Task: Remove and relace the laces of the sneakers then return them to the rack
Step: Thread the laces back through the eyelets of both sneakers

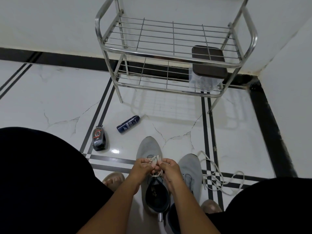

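Two grey sneakers stand on the white tiled floor between my knees. The left sneaker (148, 149) carries a white lace (154, 159) over its tongue. My left hand (141, 168) and my right hand (169, 168) meet above that shoe, each pinching a strand of this lace. The right sneaker (190, 168) has no lace in it. Its loose white lace (217, 176) lies coiled on the floor to its right. The steel shoe rack (168, 53) stands against the wall ahead, with bare wire shelves apart from one item.
A dark brown box (208, 61) on a plastic bag sits on the rack's lower shelf at right. A blue spray can (128, 124) and a black shoe polish bottle (98, 138) lie on the floor to the left. My feet in tan slippers (114, 179) flank the shoes.
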The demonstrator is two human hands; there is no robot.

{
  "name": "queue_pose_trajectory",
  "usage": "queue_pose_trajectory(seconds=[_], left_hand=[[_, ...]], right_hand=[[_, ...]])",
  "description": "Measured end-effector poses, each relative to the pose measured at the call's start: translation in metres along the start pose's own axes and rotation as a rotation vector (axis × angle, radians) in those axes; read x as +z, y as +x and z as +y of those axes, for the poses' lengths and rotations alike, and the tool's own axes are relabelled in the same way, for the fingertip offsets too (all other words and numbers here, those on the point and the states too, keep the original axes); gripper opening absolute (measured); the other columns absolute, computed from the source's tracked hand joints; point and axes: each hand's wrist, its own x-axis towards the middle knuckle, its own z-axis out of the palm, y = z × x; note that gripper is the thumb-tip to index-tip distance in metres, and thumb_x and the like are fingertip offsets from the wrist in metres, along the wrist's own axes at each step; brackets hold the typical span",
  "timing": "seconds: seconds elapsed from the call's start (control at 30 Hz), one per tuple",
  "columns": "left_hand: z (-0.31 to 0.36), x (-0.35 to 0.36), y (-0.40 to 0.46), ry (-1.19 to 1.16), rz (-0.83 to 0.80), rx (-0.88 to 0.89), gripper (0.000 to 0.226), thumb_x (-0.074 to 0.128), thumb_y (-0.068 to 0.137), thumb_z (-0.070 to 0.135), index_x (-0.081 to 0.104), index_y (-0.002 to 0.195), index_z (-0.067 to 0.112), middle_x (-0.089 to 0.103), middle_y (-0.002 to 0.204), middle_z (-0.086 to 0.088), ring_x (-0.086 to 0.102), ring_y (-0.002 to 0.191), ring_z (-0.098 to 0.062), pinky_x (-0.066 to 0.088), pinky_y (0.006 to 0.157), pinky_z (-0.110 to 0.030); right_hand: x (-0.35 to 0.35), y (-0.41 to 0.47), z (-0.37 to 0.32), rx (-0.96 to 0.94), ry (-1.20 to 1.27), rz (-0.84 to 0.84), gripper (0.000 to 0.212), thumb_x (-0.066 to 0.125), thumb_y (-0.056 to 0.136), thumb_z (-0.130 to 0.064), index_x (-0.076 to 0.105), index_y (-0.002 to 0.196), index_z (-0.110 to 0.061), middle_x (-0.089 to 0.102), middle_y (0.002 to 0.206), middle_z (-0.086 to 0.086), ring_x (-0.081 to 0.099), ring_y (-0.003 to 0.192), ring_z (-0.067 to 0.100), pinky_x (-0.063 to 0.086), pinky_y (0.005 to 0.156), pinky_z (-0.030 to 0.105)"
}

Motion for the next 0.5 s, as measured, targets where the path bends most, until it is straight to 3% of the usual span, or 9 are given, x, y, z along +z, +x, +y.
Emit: queue_pose_trajectory(seconds=[0.13, 0.2, 0.3, 0.5], left_hand=[[-0.0061, -0.0029, 0.0038, 0.088, 0.033, -0.025, 0.012, 0.061, 0.092, 0.015, 0.064, 0.090, 0.003, 0.070, 0.080, -0.012, 0.062, 0.073, -0.017, 0.050, 0.076, -0.028], [-0.0064, -0.0032, 0.0053, 0.096, 0.026, -0.017, 0.016, 0.062, 0.092, 0.019, 0.066, 0.089, 0.004, 0.070, 0.075, -0.006, 0.062, 0.070, -0.014, 0.049, 0.072, -0.024], [-0.0044, -0.0024, 0.0047, 0.080, 0.019, -0.014, 0.017, 0.061, 0.092, 0.018, 0.067, 0.083, 0.004, 0.067, 0.068, -0.001, 0.059, 0.063, -0.010, 0.046, 0.061, -0.015], [-0.0026, -0.0010, 0.0049, 0.050, 0.050, -0.070, 0.026, 0.063, 0.092, 0.025, 0.070, 0.080, 0.003, 0.068, 0.072, -0.007, 0.060, 0.064, -0.013, 0.049, 0.060, -0.016]], right_hand=[[-0.0042, -0.0027, -0.0021, 0.009, 0.028, -0.067, 0.010, 0.058, 0.093, -0.002, 0.066, 0.096, 0.004, 0.069, 0.077, 0.016, 0.064, 0.056, 0.018, 0.057, 0.057, 0.029], [-0.0048, -0.0047, -0.0035, 0.024, 0.045, -0.096, 0.009, 0.059, 0.092, 0.000, 0.067, 0.093, 0.003, 0.069, 0.073, 0.015, 0.064, 0.056, 0.016, 0.057, 0.058, 0.028], [-0.0039, -0.0053, -0.0049, 0.057, 0.055, -0.109, 0.015, 0.059, 0.091, 0.001, 0.065, 0.103, 0.007, 0.069, 0.077, 0.015, 0.065, 0.058, 0.016, 0.057, 0.059, 0.027], [-0.0044, -0.0072, -0.0090, 0.111, 0.092, -0.193, 0.023, 0.049, 0.095, 0.002, 0.062, 0.111, 0.010, 0.065, 0.076, 0.015, 0.062, 0.064, 0.017, 0.055, 0.063, 0.027]])
